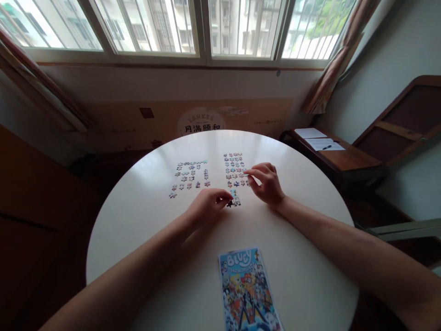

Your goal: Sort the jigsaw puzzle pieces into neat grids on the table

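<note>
My left hand [211, 201] is low over the white table, its thumb and fingertips pinched on a jigsaw puzzle piece at the edge of a small joined cluster [236, 201]. My right hand [268, 185] hovers at the right side of a block of loose puzzle pieces [234, 169] laid out in rows. Its thumb and index finger are apart, and the index fingertip reaches the outer pieces; nothing shows between them. Further left lies a second group of loose pieces [185, 173], spread in looser rows. My fingers partly hide the pieces beneath them.
A colourful "Bluey" picture sheet [246, 289] lies near the front of the round white table [138, 220]. Beyond the table stands a printed cardboard panel [268, 115] under the window. At right, a wooden side table [354, 149] holds papers [324, 143] and a pen.
</note>
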`<control>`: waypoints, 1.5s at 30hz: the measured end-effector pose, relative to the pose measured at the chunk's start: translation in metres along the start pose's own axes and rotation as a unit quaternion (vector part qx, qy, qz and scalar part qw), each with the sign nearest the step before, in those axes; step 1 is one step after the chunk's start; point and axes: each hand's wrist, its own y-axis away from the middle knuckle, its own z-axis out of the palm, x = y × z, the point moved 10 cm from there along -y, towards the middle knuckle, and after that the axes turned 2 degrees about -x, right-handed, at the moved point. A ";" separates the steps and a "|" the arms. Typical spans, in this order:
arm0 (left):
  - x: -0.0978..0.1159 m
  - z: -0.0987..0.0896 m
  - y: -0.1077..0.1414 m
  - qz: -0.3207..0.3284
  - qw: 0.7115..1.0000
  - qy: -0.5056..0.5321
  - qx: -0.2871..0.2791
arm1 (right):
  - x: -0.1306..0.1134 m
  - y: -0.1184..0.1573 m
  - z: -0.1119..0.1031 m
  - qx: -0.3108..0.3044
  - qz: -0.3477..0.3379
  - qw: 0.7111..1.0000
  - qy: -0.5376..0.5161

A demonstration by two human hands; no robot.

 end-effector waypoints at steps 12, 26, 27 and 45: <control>-0.002 0.002 0.005 -0.018 0.998 0.054 -0.020 | -0.061 0.010 0.006 -0.210 -0.158 0.960 -0.101; -0.004 0.016 0.005 -0.046 0.988 0.140 -0.051 | -0.081 0.016 0.011 -0.262 -0.197 0.931 -0.162; -0.004 0.016 0.006 -0.046 0.987 0.145 -0.053 | -0.082 0.015 0.010 -0.259 -0.194 0.933 -0.158; -0.002 0.012 0.010 -0.047 0.994 0.090 -0.038 | -0.083 0.019 0.014 -0.299 -0.185 0.918 -0.185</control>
